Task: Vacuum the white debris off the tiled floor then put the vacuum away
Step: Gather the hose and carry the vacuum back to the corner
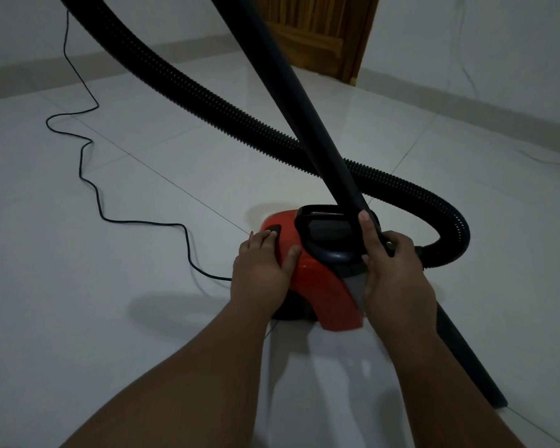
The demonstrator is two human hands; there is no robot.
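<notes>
In the head view, the red plastic canister vacuum [324, 286] sits on the pale glossy tiled floor [110, 318] just below and right of frame centre, its black loop handle [320, 215] on top. The left hand [261, 266] lies flat on the canister's left shoulder. Its fingers [267, 237] are straight and close together, the tips resting on a black oblong button [276, 227], and the thumb is splayed toward the handle. That button is directly under the fingertips, so a press, if that is the step in hand, needs only downward pressure and no reach.

The right hand [395, 270] grips the rigid black vacuum wand [288, 92] where it crosses the canister's right side, fingers curled round it and thumb laid up along it. The wand's long axis runs diagonally from top centre to the lower right edge, where its end meets the floor. The ribbed black flexible hose [207, 101] sweeps from the upper left, passes behind the wand and loops into the canister at right. A thin black power cord [88, 176] snakes across the left of the frame toward the canister's rear.

No white debris shows on the tiles, though the light is dim and reflections may hide some. A brown wooden door [320, 37] stands at top centre.
</notes>
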